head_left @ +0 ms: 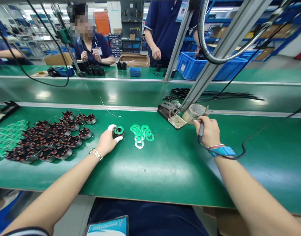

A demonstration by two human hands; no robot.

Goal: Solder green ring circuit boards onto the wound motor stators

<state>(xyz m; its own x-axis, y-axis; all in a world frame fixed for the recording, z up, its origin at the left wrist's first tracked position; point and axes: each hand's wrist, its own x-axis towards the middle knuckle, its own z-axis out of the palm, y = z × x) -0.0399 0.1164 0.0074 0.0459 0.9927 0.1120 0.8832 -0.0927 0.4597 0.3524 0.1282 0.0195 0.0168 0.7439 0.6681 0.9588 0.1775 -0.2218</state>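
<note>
My left hand (107, 141), with white coverings on its fingertips, is wrapped round a dark motor stator topped by a green ring board (119, 130) on the green table. My right hand (209, 131) grips a soldering iron (201, 130) by its dark handle, its front end hidden beside a cloudy round container (195, 112). A loose pile of green ring boards (140, 132) lies between my hands. Left of my left hand, several copper-wound stators (59, 134) stand in a cluster, next to a heap of green boards (8, 136).
A metal iron holder (168, 110) with a square tray (177, 121) sits by the slanted metal post (214, 55). The iron's black cord (242, 150) trails right. Across the bench, two people work near blue crates (190, 67).
</note>
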